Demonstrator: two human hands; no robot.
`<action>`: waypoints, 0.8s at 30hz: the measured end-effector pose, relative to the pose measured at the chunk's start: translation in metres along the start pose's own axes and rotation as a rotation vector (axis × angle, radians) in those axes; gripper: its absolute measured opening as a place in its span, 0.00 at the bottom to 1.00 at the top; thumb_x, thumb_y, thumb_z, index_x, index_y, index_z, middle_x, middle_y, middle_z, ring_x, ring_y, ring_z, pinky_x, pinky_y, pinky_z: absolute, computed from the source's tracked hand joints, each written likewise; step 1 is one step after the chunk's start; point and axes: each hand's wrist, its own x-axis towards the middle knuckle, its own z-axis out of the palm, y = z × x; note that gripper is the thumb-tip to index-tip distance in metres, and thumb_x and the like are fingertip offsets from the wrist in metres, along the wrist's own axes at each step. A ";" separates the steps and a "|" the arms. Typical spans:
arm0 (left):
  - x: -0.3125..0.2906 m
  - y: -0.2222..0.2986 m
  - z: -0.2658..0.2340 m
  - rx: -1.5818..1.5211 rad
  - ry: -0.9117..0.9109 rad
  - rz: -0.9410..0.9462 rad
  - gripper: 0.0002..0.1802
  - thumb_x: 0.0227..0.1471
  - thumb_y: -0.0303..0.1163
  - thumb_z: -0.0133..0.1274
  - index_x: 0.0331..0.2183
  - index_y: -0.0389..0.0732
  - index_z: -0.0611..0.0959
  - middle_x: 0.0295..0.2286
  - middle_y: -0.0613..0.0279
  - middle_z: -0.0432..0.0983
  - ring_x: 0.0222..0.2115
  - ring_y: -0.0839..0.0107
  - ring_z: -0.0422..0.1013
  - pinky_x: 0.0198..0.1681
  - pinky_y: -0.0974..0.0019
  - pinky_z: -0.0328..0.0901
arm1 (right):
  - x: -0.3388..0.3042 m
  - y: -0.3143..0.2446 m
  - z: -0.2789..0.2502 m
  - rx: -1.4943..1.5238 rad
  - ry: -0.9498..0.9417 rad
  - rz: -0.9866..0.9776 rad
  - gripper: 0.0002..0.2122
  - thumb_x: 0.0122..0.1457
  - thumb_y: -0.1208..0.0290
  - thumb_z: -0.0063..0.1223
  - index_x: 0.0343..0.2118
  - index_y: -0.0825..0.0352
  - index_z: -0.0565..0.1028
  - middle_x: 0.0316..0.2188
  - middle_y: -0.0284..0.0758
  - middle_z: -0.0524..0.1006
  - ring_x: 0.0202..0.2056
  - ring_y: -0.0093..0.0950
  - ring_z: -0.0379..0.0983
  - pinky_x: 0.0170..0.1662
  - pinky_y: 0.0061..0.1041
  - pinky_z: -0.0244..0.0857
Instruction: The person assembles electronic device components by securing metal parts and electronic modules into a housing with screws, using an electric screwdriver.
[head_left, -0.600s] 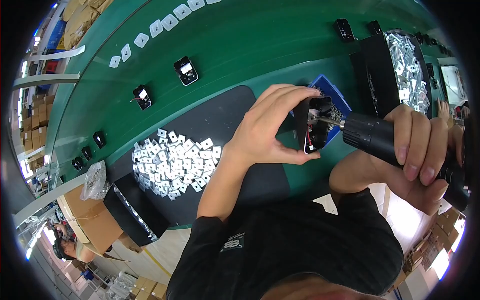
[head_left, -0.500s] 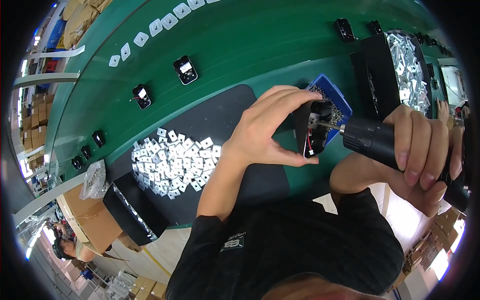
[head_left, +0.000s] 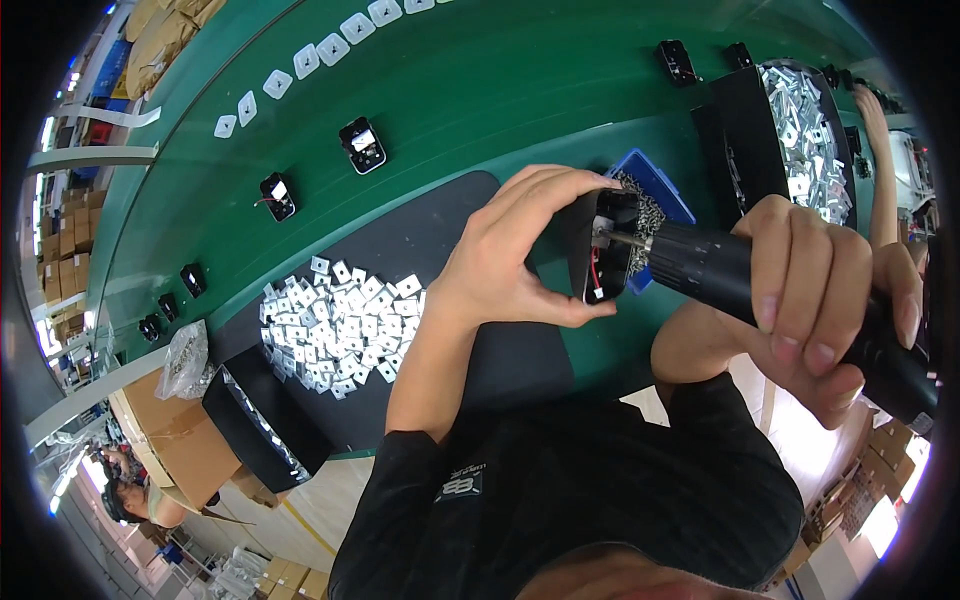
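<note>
Green tabletop (head_left: 625, 342), partly covered by a dark mat (head_left: 505, 370) bearing a pile of square metal plates (head_left: 340, 335). Left hand (head_left: 497, 250): fingers and thumb clamped on opposite ends of a black housing (head_left: 582, 245), held above the tabletop beside a blue tray (head_left: 662, 183) of small screws. Right hand (head_left: 815, 295): fingers closed around a black power screwdriver (head_left: 700, 262), bit inside the housing's open side; contact at the tip cannot be confirmed.

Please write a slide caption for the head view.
Left hand holds an open black housing; right hand points a black power screwdriver into it.
</note>
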 end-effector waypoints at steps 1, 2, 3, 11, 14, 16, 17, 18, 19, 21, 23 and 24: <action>0.002 -0.001 -0.001 0.144 -0.033 -0.024 0.43 0.19 0.37 0.72 0.43 0.34 0.76 0.39 0.52 0.75 0.41 0.56 0.71 0.46 0.60 0.65 | -0.001 0.000 0.002 -0.039 0.052 -0.030 0.14 0.43 0.73 0.62 0.35 0.57 0.72 0.18 0.23 0.72 0.20 0.15 0.70 0.31 0.14 0.66; 0.006 -0.003 -0.001 0.287 -0.066 -0.046 0.42 0.20 0.36 0.71 0.43 0.36 0.75 0.40 0.52 0.74 0.42 0.54 0.70 0.47 0.59 0.63 | -0.002 -0.002 0.003 -0.080 0.105 -0.061 0.14 0.43 0.73 0.62 0.34 0.57 0.73 0.17 0.22 0.72 0.19 0.14 0.70 0.30 0.13 0.65; 0.008 -0.010 -0.008 0.516 -0.092 -0.049 0.38 0.23 0.33 0.68 0.43 0.37 0.75 0.41 0.51 0.71 0.44 0.53 0.65 0.50 0.56 0.60 | -0.003 -0.004 0.005 -0.081 0.104 -0.070 0.14 0.43 0.73 0.62 0.34 0.57 0.73 0.17 0.22 0.72 0.19 0.14 0.70 0.30 0.13 0.65; 0.022 -0.102 -0.060 0.617 0.052 -0.569 0.37 0.32 0.36 0.65 0.45 0.32 0.69 0.42 0.43 0.69 0.43 0.50 0.67 0.48 0.58 0.63 | -0.001 -0.049 -0.022 -0.193 0.195 -0.254 0.16 0.42 0.67 0.59 0.36 0.64 0.73 0.18 0.21 0.71 0.20 0.13 0.68 0.30 0.12 0.60; 0.020 -0.125 -0.061 0.650 0.020 -0.634 0.40 0.32 0.39 0.67 0.46 0.33 0.67 0.41 0.42 0.71 0.44 0.49 0.68 0.47 0.56 0.64 | -0.003 -0.051 -0.034 -0.191 -0.013 -0.123 0.21 0.52 0.67 0.53 0.50 0.60 0.63 0.26 0.25 0.70 0.27 0.18 0.67 0.36 0.20 0.58; 0.011 -0.134 -0.065 0.677 -0.011 -0.632 0.42 0.31 0.41 0.67 0.46 0.33 0.67 0.41 0.42 0.72 0.45 0.49 0.67 0.49 0.54 0.62 | -0.005 -0.046 -0.027 -0.221 0.099 -0.147 0.20 0.48 0.68 0.55 0.46 0.60 0.67 0.24 0.24 0.70 0.24 0.16 0.67 0.34 0.18 0.58; 0.007 -0.136 -0.069 0.700 -0.035 -0.639 0.43 0.30 0.44 0.68 0.46 0.34 0.67 0.40 0.42 0.72 0.46 0.49 0.67 0.50 0.52 0.60 | -0.006 -0.045 -0.025 -0.246 0.208 -0.160 0.18 0.45 0.69 0.57 0.42 0.61 0.70 0.21 0.24 0.70 0.21 0.14 0.67 0.32 0.16 0.59; 0.006 -0.127 -0.072 0.894 -0.126 -0.593 0.46 0.30 0.48 0.68 0.48 0.36 0.66 0.44 0.42 0.70 0.48 0.49 0.66 0.54 0.48 0.54 | -0.007 -0.046 -0.026 -0.259 0.204 -0.162 0.18 0.45 0.68 0.57 0.42 0.61 0.70 0.21 0.24 0.70 0.21 0.14 0.67 0.32 0.16 0.59; 0.004 -0.127 -0.071 0.896 -0.133 -0.591 0.46 0.30 0.48 0.68 0.48 0.36 0.66 0.44 0.42 0.70 0.48 0.49 0.66 0.54 0.48 0.54 | -0.007 -0.047 -0.027 -0.259 0.210 -0.165 0.18 0.45 0.68 0.57 0.42 0.61 0.70 0.21 0.24 0.70 0.21 0.14 0.67 0.32 0.16 0.59; -0.004 -0.125 -0.070 1.196 0.005 -0.425 0.47 0.29 0.49 0.69 0.48 0.36 0.67 0.44 0.43 0.70 0.47 0.50 0.66 0.55 0.45 0.51 | -0.004 -0.047 -0.029 -0.228 0.210 -0.170 0.18 0.44 0.68 0.57 0.41 0.62 0.70 0.21 0.24 0.71 0.21 0.14 0.67 0.33 0.16 0.59; 0.005 -0.108 -0.054 1.239 0.044 -0.384 0.40 0.32 0.46 0.67 0.46 0.37 0.71 0.44 0.47 0.69 0.45 0.50 0.66 0.53 0.45 0.54 | -0.001 -0.049 -0.034 -0.229 0.220 -0.174 0.17 0.44 0.68 0.57 0.40 0.63 0.71 0.21 0.23 0.71 0.22 0.15 0.67 0.33 0.17 0.59; 0.014 -0.094 -0.047 1.062 0.036 -0.323 0.32 0.35 0.43 0.65 0.43 0.37 0.74 0.42 0.49 0.71 0.44 0.51 0.67 0.50 0.46 0.57 | 0.000 -0.051 -0.034 -0.229 0.219 -0.183 0.17 0.44 0.67 0.57 0.39 0.64 0.71 0.21 0.23 0.70 0.22 0.15 0.67 0.33 0.17 0.58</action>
